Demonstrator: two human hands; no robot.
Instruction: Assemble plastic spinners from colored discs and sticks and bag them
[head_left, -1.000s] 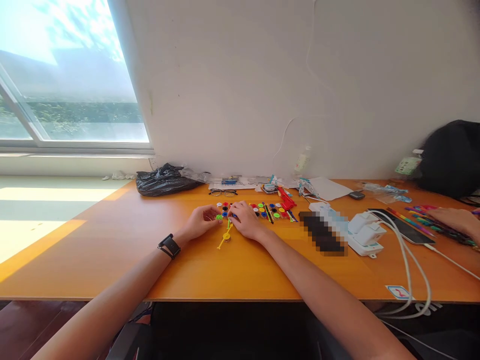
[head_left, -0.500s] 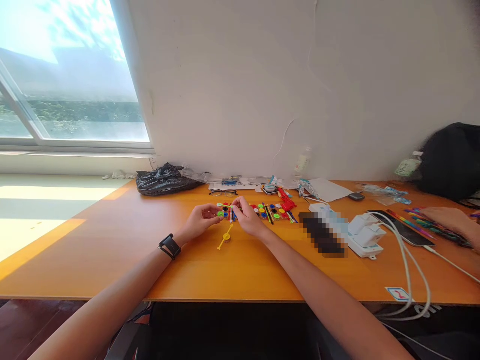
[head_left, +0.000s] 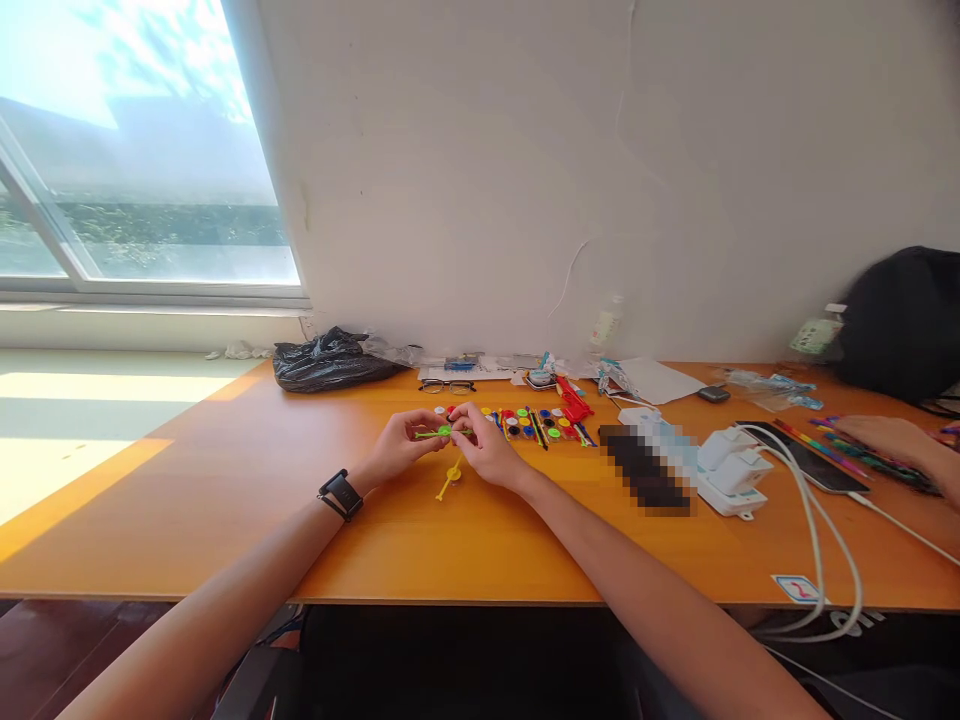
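Between my two hands is a green plastic piece, a round disc (head_left: 445, 431) lying against a thin green stick (head_left: 424, 435). The fingertips of my left hand (head_left: 394, 450) pinch it from the left. My right hand (head_left: 491, 452) closes on it from the right, its fingers covering part of the stick. Just below lies a yellow stick with a round yellow disc (head_left: 453, 474) at its middle, flat on the table. Beyond my right hand, rows of small coloured discs (head_left: 512, 428) and coloured sticks (head_left: 538, 428) are laid out, partly hidden by my fingers.
A red plastic part (head_left: 574, 400), eyeglasses (head_left: 447, 386) and a black plastic bag (head_left: 330, 362) lie toward the wall. On the right are a power strip (head_left: 739, 500) with white cables, a phone (head_left: 802, 458) and another person's hand (head_left: 885, 435) over colourful strands.
My hands have come together, and the green disc and the green stick, held apart before, now meet between them. My right hand has lowered toward me slightly, partly covering the yellow stick's upper end.
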